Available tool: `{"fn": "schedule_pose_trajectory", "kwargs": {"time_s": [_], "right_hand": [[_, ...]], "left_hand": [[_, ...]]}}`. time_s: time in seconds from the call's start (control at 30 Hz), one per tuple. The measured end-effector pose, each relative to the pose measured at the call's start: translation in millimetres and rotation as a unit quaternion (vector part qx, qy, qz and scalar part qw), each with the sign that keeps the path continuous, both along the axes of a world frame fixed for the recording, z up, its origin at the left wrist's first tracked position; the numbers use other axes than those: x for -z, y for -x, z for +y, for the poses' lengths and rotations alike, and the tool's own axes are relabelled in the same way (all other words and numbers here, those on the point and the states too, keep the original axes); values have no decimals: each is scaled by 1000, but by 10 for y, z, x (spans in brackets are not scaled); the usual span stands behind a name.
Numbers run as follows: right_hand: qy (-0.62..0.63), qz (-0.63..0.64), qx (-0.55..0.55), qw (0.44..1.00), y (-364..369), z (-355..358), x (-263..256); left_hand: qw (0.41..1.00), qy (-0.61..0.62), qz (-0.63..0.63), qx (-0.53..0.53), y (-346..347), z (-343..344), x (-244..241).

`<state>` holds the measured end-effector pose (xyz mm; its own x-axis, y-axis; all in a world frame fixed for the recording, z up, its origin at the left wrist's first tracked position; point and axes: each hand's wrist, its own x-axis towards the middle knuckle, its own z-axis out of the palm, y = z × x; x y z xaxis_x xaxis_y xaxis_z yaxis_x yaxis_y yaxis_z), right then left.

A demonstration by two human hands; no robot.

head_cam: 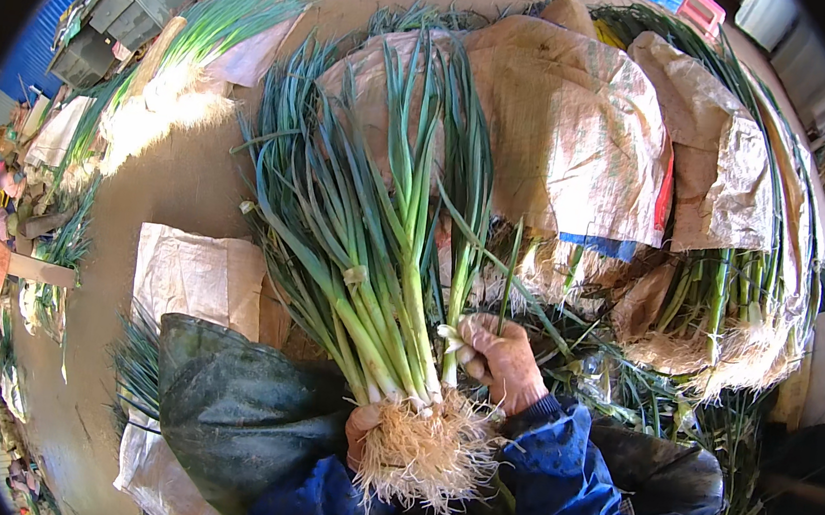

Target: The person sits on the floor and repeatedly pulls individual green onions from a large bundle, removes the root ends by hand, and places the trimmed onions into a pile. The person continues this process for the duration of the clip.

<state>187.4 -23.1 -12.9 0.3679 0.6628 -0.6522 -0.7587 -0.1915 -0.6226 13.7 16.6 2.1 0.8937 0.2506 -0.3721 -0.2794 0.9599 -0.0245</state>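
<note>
A bunch of long green onions [370, 306] leans away from me, with its pale tangled roots [429, 455] over my lap. My left hand [362, 429] grips the bunch low down at the root end; most of that hand is hidden behind stalks and roots. On the right side of the bunch, my right hand [505, 361] has its fingers closed on a whitish peeled sheath [451, 337] beside a single onion stalk [461, 285]. A thin green leaf stands up by that hand.
Woven sacks [570, 123] cover heaped onions ahead, with rooty ends [720, 343] showing at right. Loose leaf trimmings [633, 386] lie beside my right knee. Another onion pile [234, 20] is at far left, near grey crates [137, 2]. A folded sack [192, 272] lies by my left knee.
</note>
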Motion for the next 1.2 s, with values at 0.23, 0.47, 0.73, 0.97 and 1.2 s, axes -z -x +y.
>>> {"fn": "schedule_pose_trajectory", "kwargs": {"time_s": [0.23,0.47,0.73,0.97,1.2], "right_hand": [[-101,36,-4,994,-351,164,266],[-92,-63,141,984,280,-444,298],[19,84,61,994,337,-491,-38],[-32,-2,0,999,97,-647,-98],[-70,-4,-32,997,289,-310,67]], "left_hand": [[1000,-17,9,-17,-106,-43,9],[999,-34,23,-25,-47,-53,-110],[997,-47,-2,-54,-6,-81,34],[998,-8,31,-46,45,-11,-68],[997,-56,46,-22,24,-35,26]]}}
